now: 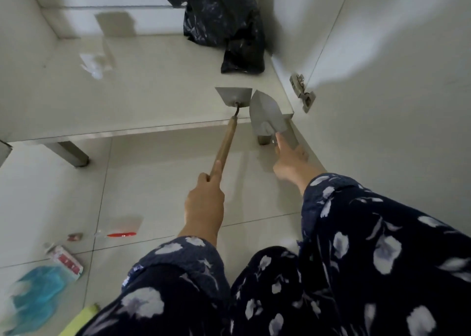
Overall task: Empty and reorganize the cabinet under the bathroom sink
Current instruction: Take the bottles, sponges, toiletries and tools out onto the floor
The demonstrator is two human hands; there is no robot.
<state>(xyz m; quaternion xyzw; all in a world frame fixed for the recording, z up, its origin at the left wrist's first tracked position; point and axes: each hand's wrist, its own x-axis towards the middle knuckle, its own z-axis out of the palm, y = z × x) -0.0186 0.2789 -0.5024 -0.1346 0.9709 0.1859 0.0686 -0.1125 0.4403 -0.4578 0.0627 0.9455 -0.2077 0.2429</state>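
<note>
The step in hand looks like either lifting two garden tools off the cabinet floor or setting them back there; which way the tools are going cannot be told. The left hand is wrapped around the end of a wooden handle, its fingers pressed closed on it with one finger laid along the shaft, holding a hoe whose flat metal blade rests on the cabinet floor just inside the front edge, toward the right front corner. The right hand grips the handle of a trowel, one finger extended up to the blade's socket and the others curled around a handle that is mostly hidden; its pointed blade lies beside the hoe's blade, almost touching it, right at the front right corner near the door hinge. Deeper in, a black plastic bag sits slumped against the back right corner, and a scrap of clear plastic lies toward the left side. A toothbrush, a small packet and a blue bag lie on the tiled room floor at lower left. The next move probably calls for keeping both blades level and clear of each other and of the cabinet's front edge.
</note>
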